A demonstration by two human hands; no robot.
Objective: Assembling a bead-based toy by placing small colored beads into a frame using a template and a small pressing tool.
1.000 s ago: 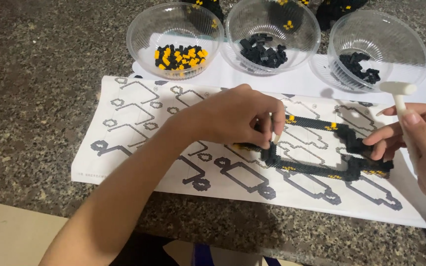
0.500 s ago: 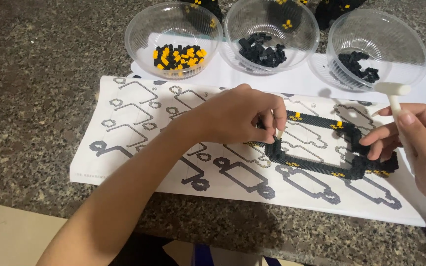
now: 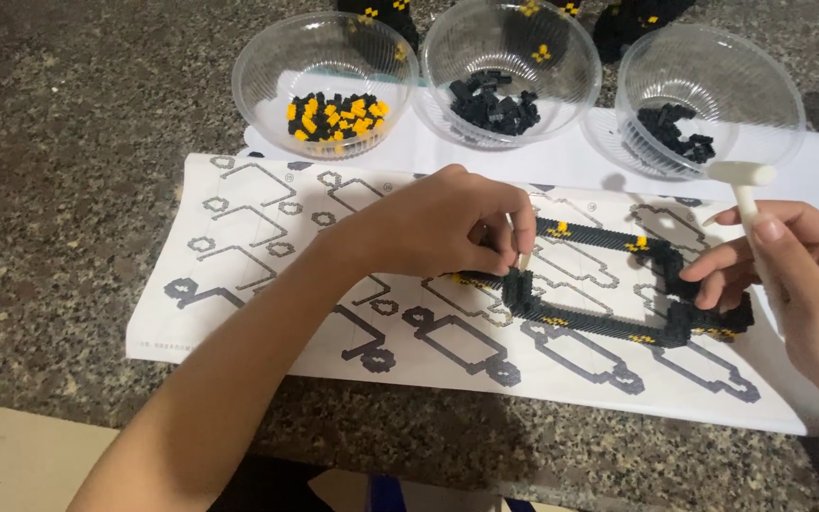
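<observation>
On printed instruction sheet (image 3: 267, 246), left hand (image 3: 438, 228) pinching black block frame (image 3: 599, 322) at its corner, right hand (image 3: 798, 275) gripping small white hammer (image 3: 743, 185), fingertips touching frame.

L hand (image 3: 447, 228) pinches black brick frame (image 3: 609, 322); R hand (image 3: 798, 275) holds white hammer (image 3: 746, 194).

Dim, warm overhead light, soft shadows near the frame's bottom, slight blur throughout.

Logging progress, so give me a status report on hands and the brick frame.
Left hand pinching at frame corner. Right hand holds white hammer, fingers on frame. Nothing in the way.
</observation>
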